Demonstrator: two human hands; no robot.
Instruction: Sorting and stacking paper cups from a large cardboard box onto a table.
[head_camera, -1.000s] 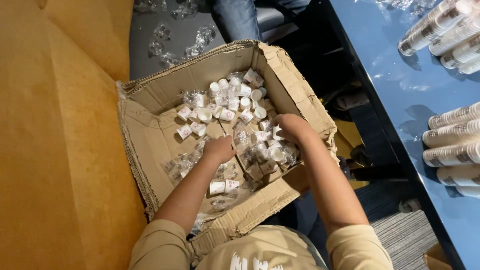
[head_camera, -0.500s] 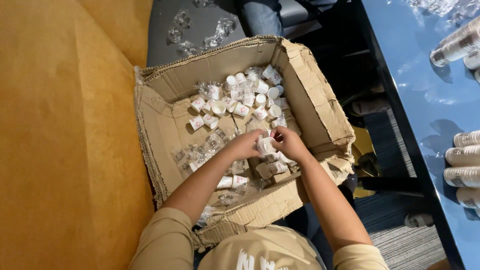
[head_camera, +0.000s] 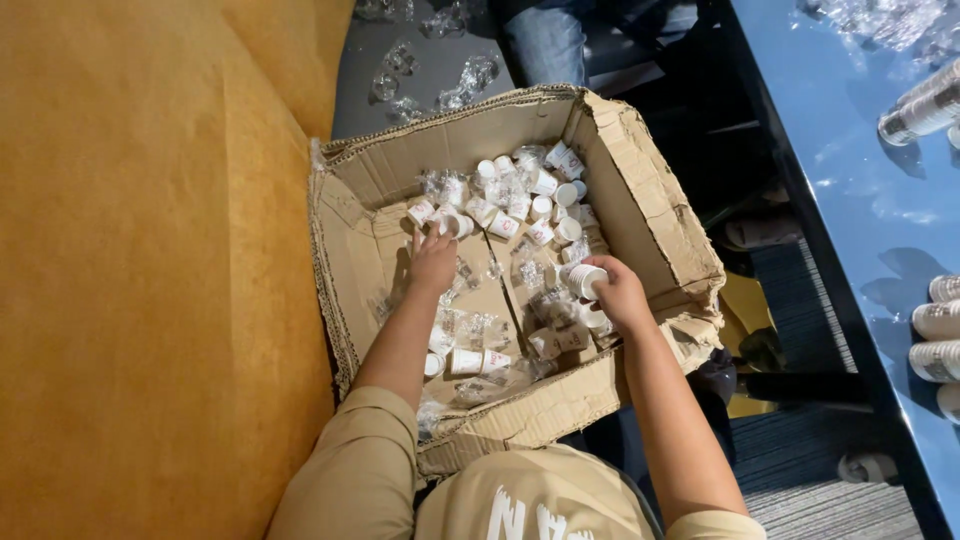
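The fingers of the right hand (head_camera: 618, 292) are closed around a small white cup (head_camera: 585, 279), held just above the loose cups in the right half of the cardboard box (head_camera: 640, 215). The left hand (head_camera: 433, 262) is laid palm down among cups (head_camera: 452, 222) at the box's middle left; whether its fingers are closed cannot be told. Sleeved cup stacks (head_camera: 920, 112) are seen on the blue table (head_camera: 860, 190).

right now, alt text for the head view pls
Seen from above, a person's two bare hands work inside a torn cardboard box of small white cups. The right hand holds a cup stack; the left hand touches loose cups.
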